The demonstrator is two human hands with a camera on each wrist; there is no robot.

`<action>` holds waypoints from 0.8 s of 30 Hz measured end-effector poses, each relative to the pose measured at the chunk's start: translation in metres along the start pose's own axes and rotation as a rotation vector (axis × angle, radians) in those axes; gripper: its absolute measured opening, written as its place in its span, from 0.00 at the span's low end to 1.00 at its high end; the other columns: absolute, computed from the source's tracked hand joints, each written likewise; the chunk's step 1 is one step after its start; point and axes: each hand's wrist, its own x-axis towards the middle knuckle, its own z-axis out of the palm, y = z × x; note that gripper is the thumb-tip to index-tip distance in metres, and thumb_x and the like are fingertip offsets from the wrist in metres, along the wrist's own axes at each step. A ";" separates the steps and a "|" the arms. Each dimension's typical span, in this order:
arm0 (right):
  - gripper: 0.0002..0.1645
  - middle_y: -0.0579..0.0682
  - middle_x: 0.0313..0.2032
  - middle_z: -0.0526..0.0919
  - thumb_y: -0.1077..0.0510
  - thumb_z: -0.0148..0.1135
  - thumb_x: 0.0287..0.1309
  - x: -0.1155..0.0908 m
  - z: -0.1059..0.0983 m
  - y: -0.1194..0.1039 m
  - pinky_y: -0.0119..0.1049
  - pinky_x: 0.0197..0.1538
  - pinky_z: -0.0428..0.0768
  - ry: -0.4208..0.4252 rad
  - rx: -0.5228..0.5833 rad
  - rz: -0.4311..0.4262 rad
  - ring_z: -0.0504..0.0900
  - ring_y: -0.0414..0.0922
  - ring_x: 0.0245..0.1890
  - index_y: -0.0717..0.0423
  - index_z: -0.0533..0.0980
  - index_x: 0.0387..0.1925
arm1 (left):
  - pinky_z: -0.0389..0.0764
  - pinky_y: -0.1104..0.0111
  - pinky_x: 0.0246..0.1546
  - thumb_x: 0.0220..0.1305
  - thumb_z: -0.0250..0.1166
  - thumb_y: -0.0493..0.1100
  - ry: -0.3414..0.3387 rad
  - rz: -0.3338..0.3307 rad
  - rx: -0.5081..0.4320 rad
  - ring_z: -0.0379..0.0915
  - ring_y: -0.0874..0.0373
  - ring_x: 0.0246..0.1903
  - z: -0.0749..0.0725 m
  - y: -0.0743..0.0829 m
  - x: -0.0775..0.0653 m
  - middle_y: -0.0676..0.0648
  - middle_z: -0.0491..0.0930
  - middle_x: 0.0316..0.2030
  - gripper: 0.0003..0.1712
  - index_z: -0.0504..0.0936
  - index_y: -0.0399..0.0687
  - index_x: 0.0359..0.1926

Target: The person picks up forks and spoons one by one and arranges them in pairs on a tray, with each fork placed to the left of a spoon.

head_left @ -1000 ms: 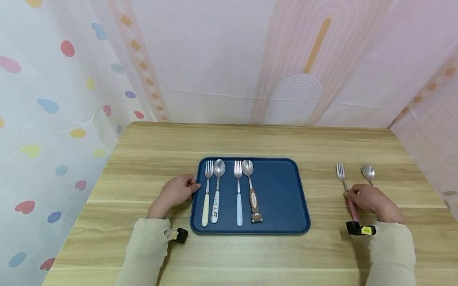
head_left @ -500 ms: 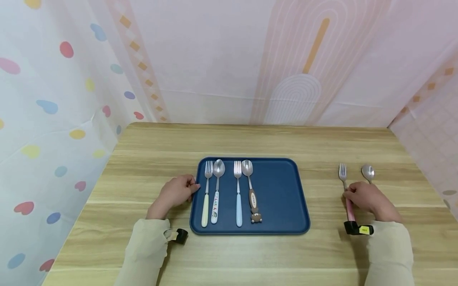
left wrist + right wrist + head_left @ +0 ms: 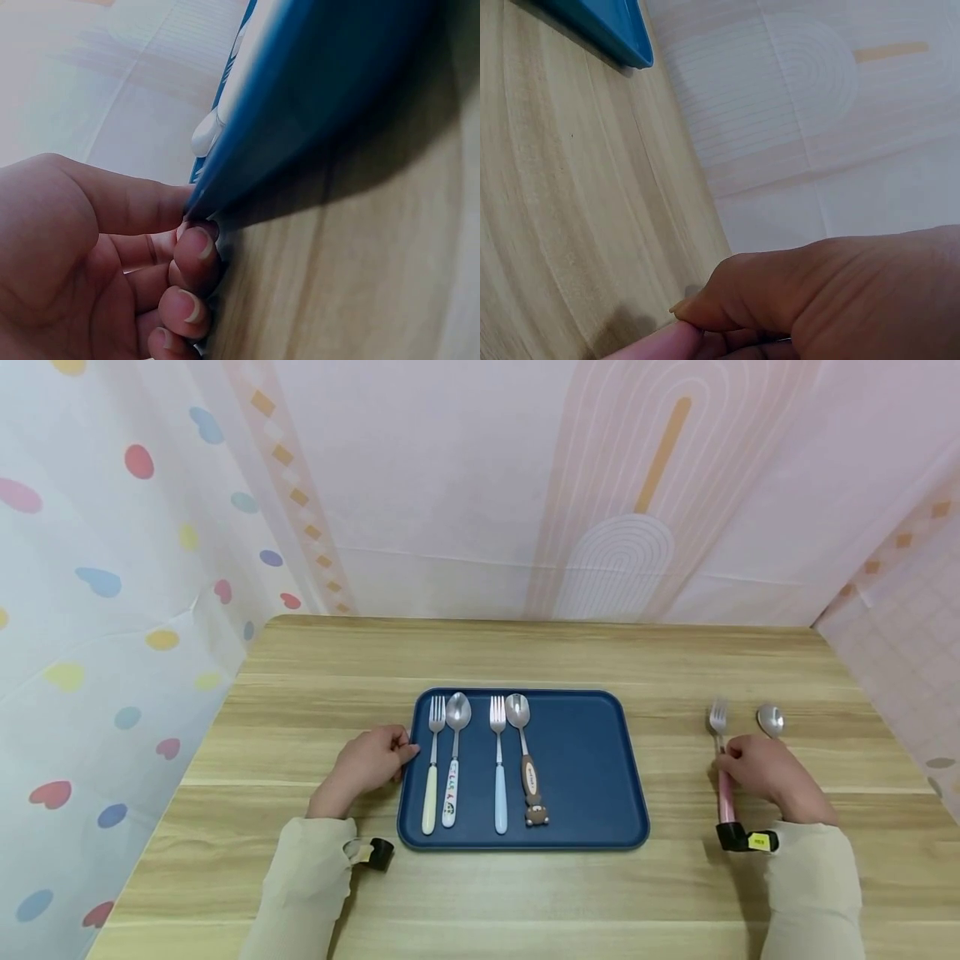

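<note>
My left hand (image 3: 373,757) pinches the left rim of a blue tray (image 3: 585,768), its thumb on top and fingertips beneath the edge in the left wrist view. On the tray lie a yellow-handled fork (image 3: 431,797), a spoon with a white patterned handle (image 3: 451,793), a light-blue-handled fork (image 3: 501,797) and a spoon with a brown bear handle (image 3: 530,777). Off to the right, my right hand (image 3: 761,770) pinches a pink-handled fork (image 3: 725,797), tines pointing away. Just beyond that hand lies another spoon (image 3: 770,719), its handle hidden by the hand.
The wooden table (image 3: 555,902) ends at a patterned curtain (image 3: 450,485) at the back, with a dotted curtain (image 3: 90,652) on the left. Each wrist carries a small black camera. Bare tray surface shows right of the bear spoon.
My right hand has shifted slightly left with the pink-handled fork, which now stands straighter and looks blurred at its tines. The left hand and the tray have stayed in place.
</note>
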 end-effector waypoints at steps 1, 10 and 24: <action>0.19 0.44 0.14 0.62 0.58 0.51 0.59 0.000 0.000 -0.001 0.36 0.23 0.62 0.004 0.001 -0.004 0.62 0.42 0.17 0.52 0.63 0.13 | 0.66 0.66 0.20 0.64 0.56 0.47 0.001 -0.001 -0.002 0.67 0.56 0.16 0.000 0.000 0.000 0.50 0.73 0.14 0.14 0.71 0.47 0.23; 0.21 0.43 0.13 0.57 0.57 0.49 0.60 0.003 -0.002 -0.017 0.35 0.22 0.59 0.036 0.026 -0.028 0.58 0.41 0.15 0.52 0.60 0.12 | 0.65 0.66 0.19 0.64 0.56 0.47 0.000 -0.006 -0.001 0.67 0.56 0.15 -0.001 -0.001 0.000 0.50 0.73 0.14 0.15 0.71 0.47 0.23; 0.19 0.43 0.12 0.60 0.57 0.54 0.52 0.019 0.012 -0.049 0.35 0.21 0.59 0.115 -0.059 -0.144 0.60 0.41 0.15 0.50 0.62 0.10 | 0.65 0.66 0.20 0.64 0.56 0.48 0.000 -0.019 -0.005 0.67 0.56 0.16 0.000 0.000 0.000 0.50 0.74 0.15 0.15 0.70 0.47 0.23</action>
